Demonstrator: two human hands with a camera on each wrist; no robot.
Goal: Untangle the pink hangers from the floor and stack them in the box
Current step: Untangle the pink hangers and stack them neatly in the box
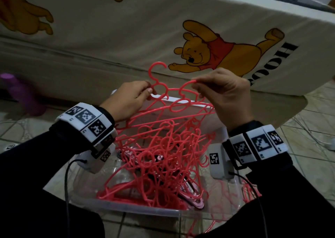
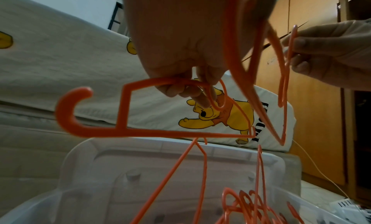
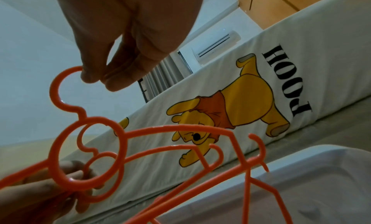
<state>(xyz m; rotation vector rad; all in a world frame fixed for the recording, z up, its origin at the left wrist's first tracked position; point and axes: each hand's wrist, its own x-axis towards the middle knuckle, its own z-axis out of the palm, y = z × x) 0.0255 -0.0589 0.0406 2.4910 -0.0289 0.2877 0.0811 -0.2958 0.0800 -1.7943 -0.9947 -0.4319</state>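
A tangle of pink hangers [image 1: 163,156] hangs from both hands into a clear plastic box [image 1: 126,208] on the floor. My left hand [image 1: 147,88] pinches the ring under one hanger's hook [image 1: 156,69]. My right hand [image 1: 196,85] pinches the hook tip of a second hanger [image 1: 186,85] just to the right, whose ring sits tangled with the first. In the left wrist view the fingers [image 2: 190,91] curl round a hanger arm [image 2: 124,129]. In the right wrist view my fingertips [image 3: 96,78] nip the hook above the ring [image 3: 60,141]. Paler pink hangers [image 1: 192,199] lie in the box bottom.
A mattress in a bear-print sheet [image 1: 217,52] stands close behind the box, with a white lid [image 1: 181,101] leaning against it. Loose pink hangers [image 1: 250,188] lie on the tiled floor [image 1: 308,156] right of the box. A purple object [image 1: 21,94] is at far left.
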